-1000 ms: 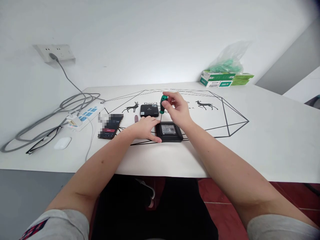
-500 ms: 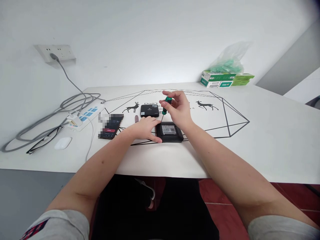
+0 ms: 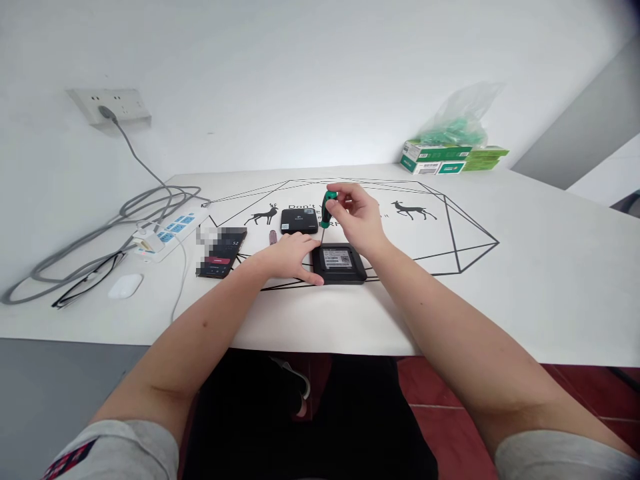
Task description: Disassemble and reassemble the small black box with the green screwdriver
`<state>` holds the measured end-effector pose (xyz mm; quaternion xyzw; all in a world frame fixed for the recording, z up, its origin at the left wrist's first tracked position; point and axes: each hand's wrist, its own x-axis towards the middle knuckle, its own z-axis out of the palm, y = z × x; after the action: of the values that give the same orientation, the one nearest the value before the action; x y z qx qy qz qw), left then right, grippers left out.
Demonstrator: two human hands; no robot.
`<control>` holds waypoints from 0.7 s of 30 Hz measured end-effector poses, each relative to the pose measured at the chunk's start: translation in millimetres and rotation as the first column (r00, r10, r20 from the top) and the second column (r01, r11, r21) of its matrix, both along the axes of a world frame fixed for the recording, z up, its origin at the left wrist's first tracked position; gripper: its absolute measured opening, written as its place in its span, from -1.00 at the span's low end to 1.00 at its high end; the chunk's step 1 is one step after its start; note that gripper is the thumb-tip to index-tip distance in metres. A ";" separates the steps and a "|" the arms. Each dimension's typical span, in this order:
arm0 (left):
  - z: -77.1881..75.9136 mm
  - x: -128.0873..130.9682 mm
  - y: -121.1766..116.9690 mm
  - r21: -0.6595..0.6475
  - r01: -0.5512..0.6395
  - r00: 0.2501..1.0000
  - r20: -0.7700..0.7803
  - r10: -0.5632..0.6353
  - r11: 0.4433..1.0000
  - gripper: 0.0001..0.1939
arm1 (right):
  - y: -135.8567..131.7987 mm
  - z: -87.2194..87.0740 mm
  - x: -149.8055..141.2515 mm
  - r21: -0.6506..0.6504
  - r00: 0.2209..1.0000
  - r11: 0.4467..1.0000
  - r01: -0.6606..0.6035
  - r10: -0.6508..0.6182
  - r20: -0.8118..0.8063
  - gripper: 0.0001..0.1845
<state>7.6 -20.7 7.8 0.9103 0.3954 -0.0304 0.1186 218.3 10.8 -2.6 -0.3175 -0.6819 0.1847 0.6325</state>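
A square black plastic device (image 3: 345, 273) lies on the table with a white printed label (image 3: 337, 259) facing up. My left hand (image 3: 294, 257) grips its left side, thumb at the near corner and fingers by the far corner. In my right hand (image 3: 357, 217) is a green-and-black screwdriver (image 3: 327, 209), pinched by the handle and held nearly upright. Its thin shaft goes down to the device's far left corner, where the tip is too small to make out. Just behind lies a smaller flat black box (image 3: 299, 221) with a logo.
A brownish handle-like piece (image 3: 273, 237) lies beyond my left hand. Leftward are a phone (image 3: 222, 253), a white case (image 3: 126, 286), glasses (image 3: 89, 279) and a power strip (image 3: 175, 233) with a coiled grey cable. Green-and-white boxes (image 3: 436, 153) under a plastic bag (image 3: 457, 123) stand at the back right.
The screwdriver's handle has turned and shifted slightly left in my right hand, whose fingers have moved along it. My left hand and the black device stay in place.
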 end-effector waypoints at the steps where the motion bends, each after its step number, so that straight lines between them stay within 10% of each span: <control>1: 0.4 0.2 -0.4 -0.001 -0.002 1.000 -0.001 0.002 1.000 0.07 | 1.1 -0.5 0.3 -0.008 1.000 1.000 -0.015 0.014 -0.015 -0.69; 13: -1.8 -0.4 0.9 0.004 0.009 1.000 0.003 -0.009 1.000 0.07 | -1.3 0.0 -5.6 -0.082 0.963 0.974 -0.212 0.194 -0.186 -0.49; 21: -1.6 -1.5 0.8 0.017 0.014 1.000 -0.019 -0.014 1.000 0.10 | -4.5 0.2 -2.0 -0.046 0.992 0.995 -0.087 0.083 -0.092 -0.61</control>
<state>6.1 -19.9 6.1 0.9138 0.3903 -0.0364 0.1066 216.3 6.2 -2.4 -0.2953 -0.6607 0.2426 0.6461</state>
